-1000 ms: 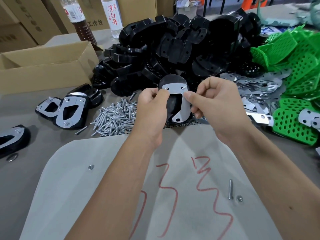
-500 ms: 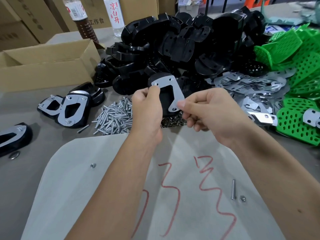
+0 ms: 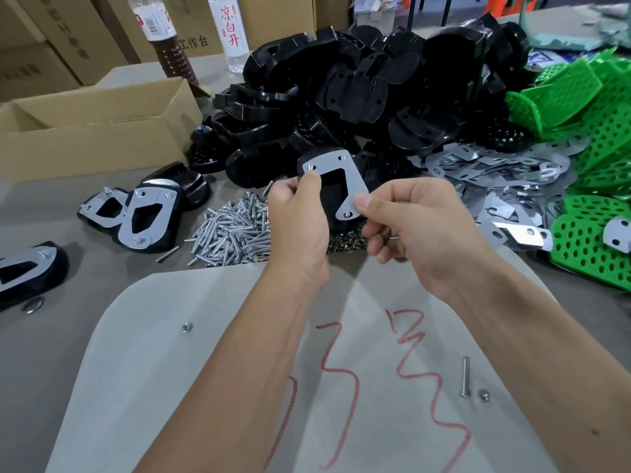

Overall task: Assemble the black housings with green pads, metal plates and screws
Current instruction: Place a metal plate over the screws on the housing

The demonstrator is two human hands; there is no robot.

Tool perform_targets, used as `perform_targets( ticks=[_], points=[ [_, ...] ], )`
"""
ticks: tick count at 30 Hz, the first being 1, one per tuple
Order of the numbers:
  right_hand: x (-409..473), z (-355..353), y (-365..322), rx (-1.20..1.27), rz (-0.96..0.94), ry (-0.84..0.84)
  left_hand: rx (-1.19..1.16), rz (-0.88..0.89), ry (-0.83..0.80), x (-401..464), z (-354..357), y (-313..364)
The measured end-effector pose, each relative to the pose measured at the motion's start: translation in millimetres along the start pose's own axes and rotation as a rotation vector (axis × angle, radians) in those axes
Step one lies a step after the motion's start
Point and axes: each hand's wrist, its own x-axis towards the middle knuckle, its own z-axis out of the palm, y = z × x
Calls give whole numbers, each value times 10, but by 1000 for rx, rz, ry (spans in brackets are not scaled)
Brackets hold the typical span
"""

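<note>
Housing with plate held up in both hands, above the screw pile.

Left hand grips the black housing at its left edge, thumb on the metal plate; right hand pinches the plate's lower right corner. Screws lie just below the grip, loose plates to its right, green pads beyond.

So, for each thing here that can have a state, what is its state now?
Held housing: plate on top, not fully screwed.
Metal plate: lying on the housing, screws seen in some holes.
Left hand: grips the housing's left edge.
Right hand: pinches the plate's lower corner.
Cardboard box: open.
Finished housings: plates on, lying on the table.
Clear bottle: upright.
</note>
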Motion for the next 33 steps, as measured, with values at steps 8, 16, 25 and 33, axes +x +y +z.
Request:
perform_targets(
  ticks=[8,16,25,33],
  points=[
    [25,42,65,-47,-243,-12,-169,-18,22,24,-41,67],
    [37,78,79,-77,-360,-109,-238,-15,-16,3,-89,165],
    [66,111,146,12,-363,46,-104,44,31,-25,-55,167],
    [115,77,113,109,-222,157,3,76,-29,-37,-15,59]
  ],
)
